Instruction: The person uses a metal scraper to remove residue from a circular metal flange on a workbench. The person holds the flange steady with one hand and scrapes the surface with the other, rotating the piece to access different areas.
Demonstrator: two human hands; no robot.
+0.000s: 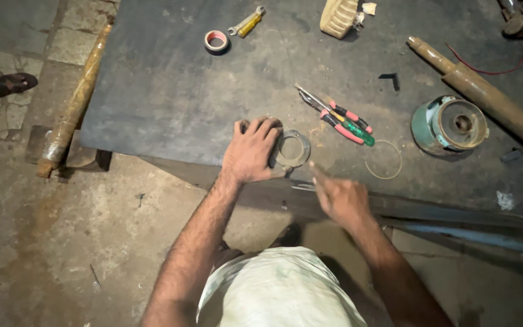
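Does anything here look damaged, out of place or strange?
Nothing is clearly broken. The long pipe beside the mat looks rusty, and the pliers lie loosely crossed. The left hand presses a flat ring at the mat's edge.

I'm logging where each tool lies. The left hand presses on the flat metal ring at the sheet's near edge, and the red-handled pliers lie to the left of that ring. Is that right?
Not quite. The head view shows the red-handled pliers lying to the right of the flat metal ring, not the left. The left hand does rest on the ring near the dark sheet's near edge.
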